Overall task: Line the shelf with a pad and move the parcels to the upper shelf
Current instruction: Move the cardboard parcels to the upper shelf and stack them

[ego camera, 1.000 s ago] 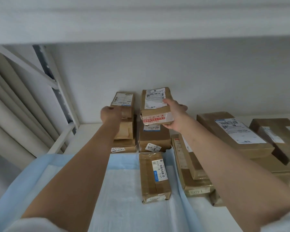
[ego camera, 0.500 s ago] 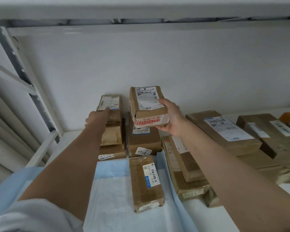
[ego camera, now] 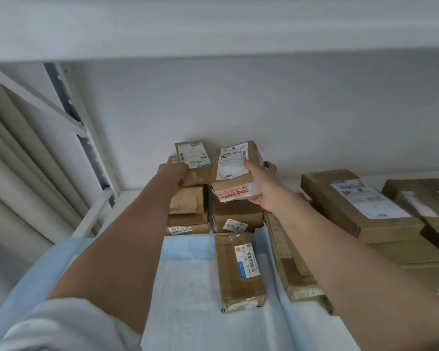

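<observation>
The right hand point(ego camera: 260, 183) grips a labelled parcel point(ego camera: 235, 171) above the right stack point(ego camera: 236, 216); the left hand point(ego camera: 174, 172) holds the left stack's top parcel point(ego camera: 194, 162). Dropped off-centre, either parcel could topple its stack.

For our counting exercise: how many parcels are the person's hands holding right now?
2. The left hand grips the top parcel of the back-left stack; the right hand holds the white-labelled parcel above the neighbouring stack.

Brown cardboard, soft blue pad

The parcels point(ego camera: 241, 271) are dull brown cardboard with shiny tape and white paper labels point(ego camera: 247, 260). The pad point(ego camera: 188, 287) looks soft, blue and papery. The shelf point(ego camera: 96, 214) frame is smooth white-painted metal.
</observation>
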A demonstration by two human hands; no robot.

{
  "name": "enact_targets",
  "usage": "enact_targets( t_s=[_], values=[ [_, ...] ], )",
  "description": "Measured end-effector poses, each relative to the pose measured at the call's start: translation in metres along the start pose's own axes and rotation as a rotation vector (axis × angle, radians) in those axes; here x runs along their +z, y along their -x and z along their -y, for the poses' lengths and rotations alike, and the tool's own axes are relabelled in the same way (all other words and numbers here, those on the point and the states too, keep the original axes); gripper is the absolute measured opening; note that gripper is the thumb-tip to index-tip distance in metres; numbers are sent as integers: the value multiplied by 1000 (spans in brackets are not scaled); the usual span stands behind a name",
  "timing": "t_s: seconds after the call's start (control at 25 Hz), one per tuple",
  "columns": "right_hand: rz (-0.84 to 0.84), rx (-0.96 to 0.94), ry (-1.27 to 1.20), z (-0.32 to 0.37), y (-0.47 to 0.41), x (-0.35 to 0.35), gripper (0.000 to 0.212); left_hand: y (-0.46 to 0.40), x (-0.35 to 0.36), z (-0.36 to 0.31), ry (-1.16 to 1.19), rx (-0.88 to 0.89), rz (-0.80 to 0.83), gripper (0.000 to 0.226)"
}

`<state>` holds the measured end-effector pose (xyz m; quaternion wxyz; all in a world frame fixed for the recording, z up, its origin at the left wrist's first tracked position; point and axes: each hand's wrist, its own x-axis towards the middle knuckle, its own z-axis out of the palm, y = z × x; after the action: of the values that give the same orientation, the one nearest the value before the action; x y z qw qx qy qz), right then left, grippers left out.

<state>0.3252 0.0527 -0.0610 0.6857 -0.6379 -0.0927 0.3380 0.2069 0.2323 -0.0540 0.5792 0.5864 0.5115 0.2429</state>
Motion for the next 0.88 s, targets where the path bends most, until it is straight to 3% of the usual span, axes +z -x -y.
enact_targets(
  t_s=[0.2,0.36,0.48,0.64,0.88],
  values=[
    [49,-4,82,3,3,-3,43,19,-7,2,104,-40,65,26],
    [100,41,105,6,14,-13,46,19,-10,6,258,-104,106,34],
    [156,31,103,9,22,-26,39,31,-18,6,324,-156,200,18],
    [159,36,-19,14,35,-37,18,50,-34,16,334,-173,322,38],
    [193,75,-200,15,57,-34,25,90,-40,27,467,-155,316,14]
  ],
)
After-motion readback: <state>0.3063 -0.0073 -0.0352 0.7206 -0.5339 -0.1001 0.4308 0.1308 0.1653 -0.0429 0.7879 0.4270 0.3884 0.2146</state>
